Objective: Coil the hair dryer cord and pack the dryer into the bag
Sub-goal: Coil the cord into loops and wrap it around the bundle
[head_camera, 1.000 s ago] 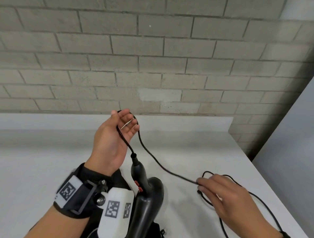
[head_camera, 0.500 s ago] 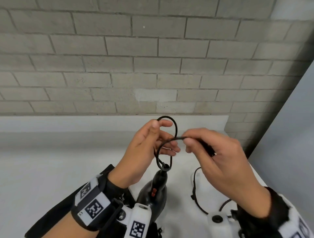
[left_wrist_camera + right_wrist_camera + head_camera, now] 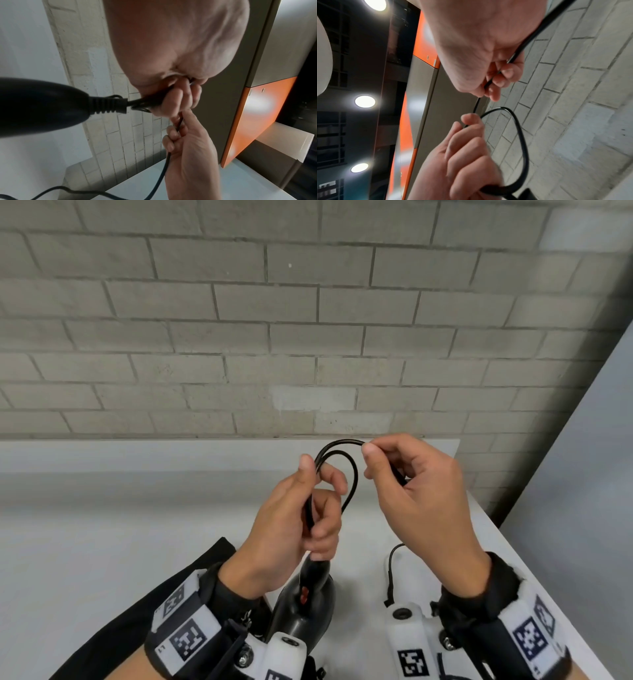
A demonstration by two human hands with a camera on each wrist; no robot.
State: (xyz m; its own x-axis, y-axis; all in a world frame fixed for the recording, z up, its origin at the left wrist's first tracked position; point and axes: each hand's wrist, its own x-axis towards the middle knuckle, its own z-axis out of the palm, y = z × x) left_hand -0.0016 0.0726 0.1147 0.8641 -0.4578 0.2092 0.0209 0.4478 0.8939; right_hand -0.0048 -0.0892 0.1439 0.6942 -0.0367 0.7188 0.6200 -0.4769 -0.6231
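Note:
A black hair dryer (image 3: 303,607) hangs handle-up over the white table (image 3: 85,542), its body near my left wrist. My left hand (image 3: 308,508) grips two loops of the black cord (image 3: 352,474) just above the handle's strain relief (image 3: 108,105). My right hand (image 3: 407,484) pinches the cord (image 3: 493,79) between thumb and forefinger at the top of the outer loop, close beside the left hand. The rest of the cord (image 3: 390,573) trails down to the table under my right wrist. A black bag (image 3: 144,607) lies under my left forearm, mostly hidden.
A grey brick wall (image 3: 308,320) stands behind the table. The table's right edge (image 3: 513,559) runs diagonally beside a grey panel. An orange and grey cabinet (image 3: 254,108) shows in the wrist views.
My right hand lifted a stretch of cord from the table and brought it up to my left hand, laying a second loop there. The hands have closed together and the dryer has risen slightly.

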